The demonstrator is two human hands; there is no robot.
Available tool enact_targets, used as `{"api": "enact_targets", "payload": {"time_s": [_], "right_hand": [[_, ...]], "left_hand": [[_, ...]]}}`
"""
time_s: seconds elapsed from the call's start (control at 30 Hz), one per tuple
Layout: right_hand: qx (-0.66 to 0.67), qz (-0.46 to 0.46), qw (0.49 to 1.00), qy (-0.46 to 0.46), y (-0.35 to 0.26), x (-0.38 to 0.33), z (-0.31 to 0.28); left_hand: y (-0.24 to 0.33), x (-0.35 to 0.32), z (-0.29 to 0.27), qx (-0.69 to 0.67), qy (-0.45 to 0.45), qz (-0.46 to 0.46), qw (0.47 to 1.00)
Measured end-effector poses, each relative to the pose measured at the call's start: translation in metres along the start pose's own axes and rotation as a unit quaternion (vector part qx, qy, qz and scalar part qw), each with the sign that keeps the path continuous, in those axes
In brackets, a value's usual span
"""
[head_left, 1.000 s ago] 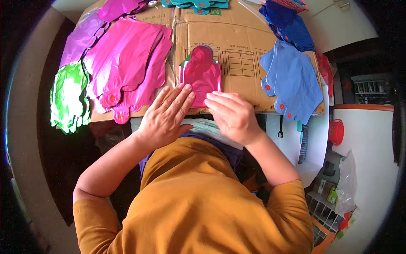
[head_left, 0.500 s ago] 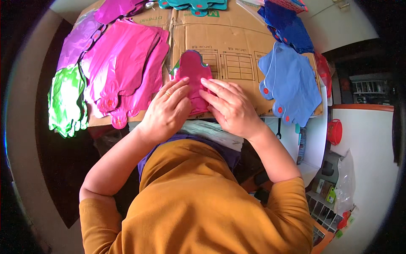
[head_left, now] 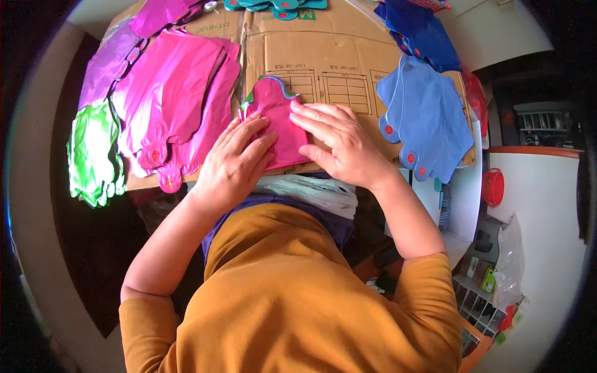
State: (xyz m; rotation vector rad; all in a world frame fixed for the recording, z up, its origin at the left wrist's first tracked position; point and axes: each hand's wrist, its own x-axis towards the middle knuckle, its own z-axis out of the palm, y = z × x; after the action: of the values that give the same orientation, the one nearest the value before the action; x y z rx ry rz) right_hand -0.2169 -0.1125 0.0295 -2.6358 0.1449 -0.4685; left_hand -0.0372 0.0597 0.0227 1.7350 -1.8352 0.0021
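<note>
Both the left hand [head_left: 236, 163] and right hand [head_left: 341, 146] are lying flat, fingers spread, pressing the pink foil balloon [head_left: 278, 118] onto cardboard [head_left: 336, 50]; likely light, limp, slippery; gripping its edges looks best.

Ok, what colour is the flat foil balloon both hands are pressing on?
Bright pink foil balloon, with a blue-green edge showing at its top, under the left hand and right hand; head view.

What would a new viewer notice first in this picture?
Both hands, the left hand and the right hand, press flat on a pink foil balloon at the centre of a cardboard sheet. Pink foil balloons lie to the left, blue ones to the right.
</note>
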Motion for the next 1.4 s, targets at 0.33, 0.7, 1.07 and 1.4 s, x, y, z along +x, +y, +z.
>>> {"api": "enact_targets", "payload": {"time_s": [0.33, 0.7, 1.07, 1.4], "right_hand": [[-0.065, -0.010, 0.998, -0.013, 0.013, 0.005, -0.006], [-0.094, -0.045, 0.995, -0.001, -0.017, -0.034, 0.004], [-0.159, -0.162, 0.965, 0.127, -0.021, -0.048, 0.031], [-0.109, -0.197, 0.970, 0.093, -0.017, -0.046, 0.021]], "left_hand": [[0.003, -0.001, -0.005, 0.017, -0.042, -0.010, 0.999], [0.015, -0.015, -0.022, -0.001, -0.099, 0.044, 0.994], [-0.008, -0.029, -0.014, 0.013, -0.040, 0.198, 0.979], [-0.006, -0.044, 0.000, 0.064, 0.046, 0.154, 0.985]]}}
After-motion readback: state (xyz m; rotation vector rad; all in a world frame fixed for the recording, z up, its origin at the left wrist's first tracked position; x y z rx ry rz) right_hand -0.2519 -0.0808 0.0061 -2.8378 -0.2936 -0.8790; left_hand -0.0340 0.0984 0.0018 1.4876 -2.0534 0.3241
